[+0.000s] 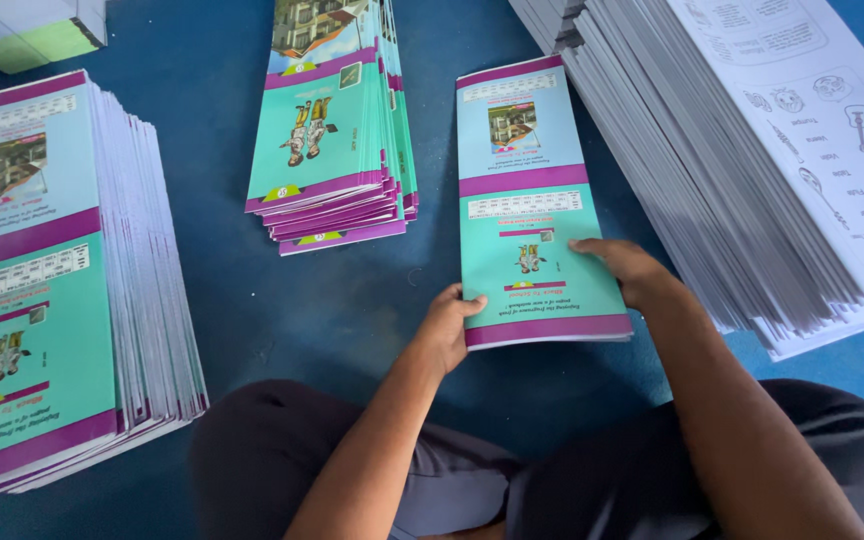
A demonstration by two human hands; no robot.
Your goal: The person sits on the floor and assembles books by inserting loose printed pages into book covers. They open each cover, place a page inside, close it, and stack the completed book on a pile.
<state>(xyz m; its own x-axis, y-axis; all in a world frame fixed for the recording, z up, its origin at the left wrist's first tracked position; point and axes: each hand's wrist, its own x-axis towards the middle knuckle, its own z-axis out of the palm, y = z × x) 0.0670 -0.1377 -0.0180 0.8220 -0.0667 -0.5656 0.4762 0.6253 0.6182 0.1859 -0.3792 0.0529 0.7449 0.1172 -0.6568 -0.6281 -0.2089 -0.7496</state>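
Both hands on the teal booklet (537,200) mid-frame: left hand (447,325) pinches its lower-left corner, right hand (632,270) lies flat, fingers open, near its right edge. Bare blue floor (332,300) separates it from the fanned stack (342,130); white sheets (752,160) crowd its right.

Glossy paper booklet covers (537,200); matt blue floor (332,300).

left stack (32,270): cut off by the left and lower edges of the frame
white sheets (782,150): run off the top and right edges
booklet (532,200) lower corners: covered by left hand (447,330) and right hand (627,268)
cover print: too small to tell
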